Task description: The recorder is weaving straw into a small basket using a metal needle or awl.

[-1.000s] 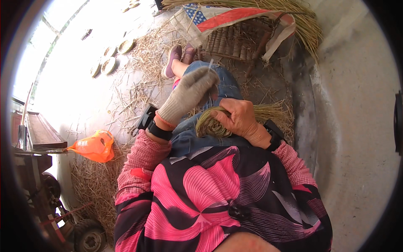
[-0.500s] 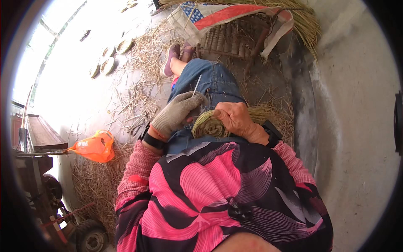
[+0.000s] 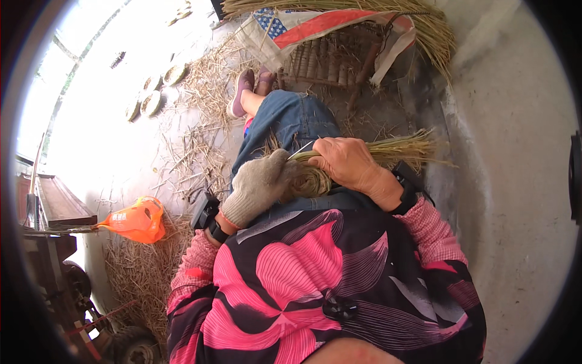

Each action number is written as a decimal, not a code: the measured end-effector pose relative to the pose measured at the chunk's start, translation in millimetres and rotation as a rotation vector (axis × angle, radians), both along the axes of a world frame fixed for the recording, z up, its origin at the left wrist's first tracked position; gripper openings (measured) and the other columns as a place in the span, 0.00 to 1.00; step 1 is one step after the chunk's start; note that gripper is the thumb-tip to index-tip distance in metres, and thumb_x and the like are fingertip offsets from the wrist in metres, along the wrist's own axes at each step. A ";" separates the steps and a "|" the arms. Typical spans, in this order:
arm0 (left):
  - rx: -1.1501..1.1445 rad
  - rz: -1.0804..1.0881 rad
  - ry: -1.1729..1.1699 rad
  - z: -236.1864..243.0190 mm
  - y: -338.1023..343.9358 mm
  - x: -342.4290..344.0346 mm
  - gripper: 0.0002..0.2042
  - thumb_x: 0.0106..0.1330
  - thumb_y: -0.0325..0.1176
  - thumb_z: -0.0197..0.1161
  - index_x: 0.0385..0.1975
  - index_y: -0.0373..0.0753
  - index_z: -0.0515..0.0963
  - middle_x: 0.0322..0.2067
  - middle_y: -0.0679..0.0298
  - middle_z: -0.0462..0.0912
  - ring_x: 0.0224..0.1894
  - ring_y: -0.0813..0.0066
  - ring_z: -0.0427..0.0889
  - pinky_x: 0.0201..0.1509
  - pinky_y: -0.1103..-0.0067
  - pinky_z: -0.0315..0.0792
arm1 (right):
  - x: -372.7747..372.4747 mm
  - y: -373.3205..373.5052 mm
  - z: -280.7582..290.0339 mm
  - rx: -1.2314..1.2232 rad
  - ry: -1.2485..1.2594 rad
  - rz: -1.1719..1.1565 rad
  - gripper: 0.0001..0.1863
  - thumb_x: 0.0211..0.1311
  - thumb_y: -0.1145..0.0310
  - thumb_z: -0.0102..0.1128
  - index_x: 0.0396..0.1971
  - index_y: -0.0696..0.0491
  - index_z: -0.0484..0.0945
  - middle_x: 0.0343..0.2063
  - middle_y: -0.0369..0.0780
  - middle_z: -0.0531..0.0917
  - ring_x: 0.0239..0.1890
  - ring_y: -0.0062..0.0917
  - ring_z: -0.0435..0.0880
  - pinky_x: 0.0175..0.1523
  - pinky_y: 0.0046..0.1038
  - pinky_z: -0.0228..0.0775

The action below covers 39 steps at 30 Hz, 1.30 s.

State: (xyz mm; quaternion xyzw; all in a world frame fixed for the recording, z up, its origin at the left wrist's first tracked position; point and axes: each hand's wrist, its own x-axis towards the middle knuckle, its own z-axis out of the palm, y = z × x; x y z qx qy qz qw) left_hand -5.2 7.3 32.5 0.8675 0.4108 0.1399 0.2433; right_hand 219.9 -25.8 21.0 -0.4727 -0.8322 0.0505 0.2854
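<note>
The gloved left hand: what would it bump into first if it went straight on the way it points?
Probably the straw coil, right by the left hand's fingers, with the bare right hand just beyond. Depth is unclear, so they may already be touching the straw.

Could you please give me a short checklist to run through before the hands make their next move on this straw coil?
1. Thin pale tool held by the gloved left hand: ok.
2. Right hand gripping the straw coil: ok.
3. Right hand gloved, with the tool's free end close to its fingers: not ok, bare.
4. Loose straw ends gathered: not ok, they fan out past the right hand.
5. Tool's tip clear of the straw: cannot tell.
</note>
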 end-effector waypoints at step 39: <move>-0.663 0.339 -1.137 -29.9 101.7 22.5 0.08 0.73 0.33 0.52 0.35 0.37 0.76 0.20 0.73 0.68 0.20 0.88 0.63 0.20 0.88 0.57 | -29.0 -1.4 -14.2 0.015 0.148 -0.017 0.16 0.68 0.55 0.53 0.25 0.51 0.70 0.19 0.42 0.77 0.23 0.40 0.80 0.26 0.38 0.71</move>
